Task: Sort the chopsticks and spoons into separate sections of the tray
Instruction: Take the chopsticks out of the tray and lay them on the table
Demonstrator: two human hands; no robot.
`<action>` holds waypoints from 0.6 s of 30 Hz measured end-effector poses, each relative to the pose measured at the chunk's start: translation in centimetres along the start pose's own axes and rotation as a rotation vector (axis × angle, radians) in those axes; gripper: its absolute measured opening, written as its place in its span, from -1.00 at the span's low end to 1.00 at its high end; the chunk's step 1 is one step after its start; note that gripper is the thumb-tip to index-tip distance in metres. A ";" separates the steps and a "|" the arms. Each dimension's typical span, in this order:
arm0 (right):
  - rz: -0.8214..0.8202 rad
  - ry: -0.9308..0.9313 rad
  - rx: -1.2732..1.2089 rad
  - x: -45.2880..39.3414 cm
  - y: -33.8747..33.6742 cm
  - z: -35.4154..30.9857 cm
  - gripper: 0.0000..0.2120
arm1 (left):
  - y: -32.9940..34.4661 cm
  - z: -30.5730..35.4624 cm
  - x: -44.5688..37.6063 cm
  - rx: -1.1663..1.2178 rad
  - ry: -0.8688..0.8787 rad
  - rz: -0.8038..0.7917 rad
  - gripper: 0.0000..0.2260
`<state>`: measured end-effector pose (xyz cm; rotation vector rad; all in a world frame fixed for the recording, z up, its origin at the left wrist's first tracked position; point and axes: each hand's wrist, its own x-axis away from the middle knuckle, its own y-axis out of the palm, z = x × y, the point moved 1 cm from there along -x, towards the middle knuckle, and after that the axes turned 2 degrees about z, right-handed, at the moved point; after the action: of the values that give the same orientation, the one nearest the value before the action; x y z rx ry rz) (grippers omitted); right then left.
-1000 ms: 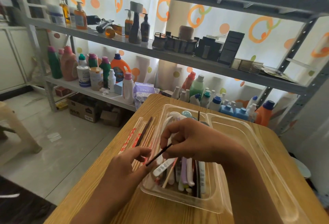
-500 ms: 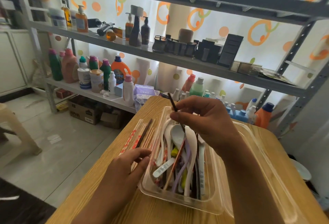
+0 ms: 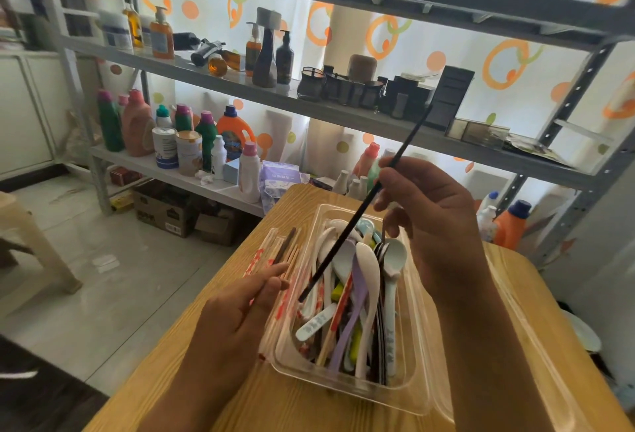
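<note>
Right hand [image 3: 436, 225] fingers [image 3: 385, 174] pinch a thin black chopstick [image 3: 364, 204] near its middle, stick tilted, top end toward 1 o'clock over the shelf line, lower tip down toward 7 o'clock just above the clear plastic tray section [image 3: 347, 387] full of mixed utensils. Left hand [image 3: 240, 311] fingers [image 3: 275, 273] curled round a bundle of wooden and red-wrapped chopsticks [image 3: 278, 253], held just outside the tray's left wall at 9 o'clock from the pile. In the tray: white ceramic soup spoons [image 3: 367, 259], a lilac plastic spoon [image 3: 354, 297], a pale blue spoon [image 3: 395, 253], red-printed chopsticks and dark sticks all tangled together. A second clear section [image 3: 536, 339] lies at 3 o'clock of the full one, on the light wooden bench [image 3: 275, 407]. Progress, by my read: early to middle; some chopsticks are pulled out and gathered in the left hand, this black one looks set to join them, but plenty of sticks remain buried among the spoons and no spoon looks sorted yet. Hard to tell: the second section is mostly behind the right forearm, contents not visible; the count of sticks in the bundle is unclear; the tray's near-right corner runs off frame; the right thumb is hidden behind the stick.
</note>
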<state>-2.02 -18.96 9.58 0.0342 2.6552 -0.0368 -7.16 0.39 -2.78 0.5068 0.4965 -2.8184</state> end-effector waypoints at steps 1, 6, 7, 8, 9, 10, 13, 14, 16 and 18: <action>-0.010 0.025 -0.006 0.0 0.1 0.1 -0.85 | -0.2 0.2 0.1 0.063 0.004 0.016 -0.72; -0.046 0.119 -0.094 0.0 1.1 0.4 -0.88 | -0.5 1.3 0.3 0.119 0.075 0.029 -0.82; -0.057 0.127 -0.102 0.1 1.2 0.4 -0.88 | -0.6 1.3 0.3 0.103 0.080 0.044 -0.80; -0.066 0.136 -0.096 0.1 1.4 0.4 -0.88 | -0.7 1.3 0.3 0.080 0.075 0.058 -0.81; -0.071 0.148 -0.080 0.1 1.4 0.5 -0.88 | -0.8 1.2 0.3 0.055 0.065 0.067 -0.82; -0.074 0.161 -0.063 0.1 1.5 0.6 -0.87 | -0.8 1.1 0.3 0.019 0.059 0.070 -0.82; -0.082 0.200 0.045 0.2 1.7 0.9 -0.82 | -0.7 1.1 0.3 -0.043 0.029 0.076 -0.84; -0.086 0.209 0.122 0.2 1.8 1.1 -0.80 | -0.6 1.0 0.2 -0.058 0.010 0.092 -0.86; -0.110 0.249 0.263 0.2 2.0 1.7 -0.80 | -0.5 0.8 0.1 -0.120 -0.028 0.140 -0.90; -0.165 0.343 0.379 0.2 2.0 2.1 -0.82 | -0.6 0.1 0.0 -0.217 -0.078 0.175 -0.89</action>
<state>-1.16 -17.00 7.55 -0.0601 2.9441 -0.6402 -7.37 0.85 -2.49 0.3753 0.6960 -2.5680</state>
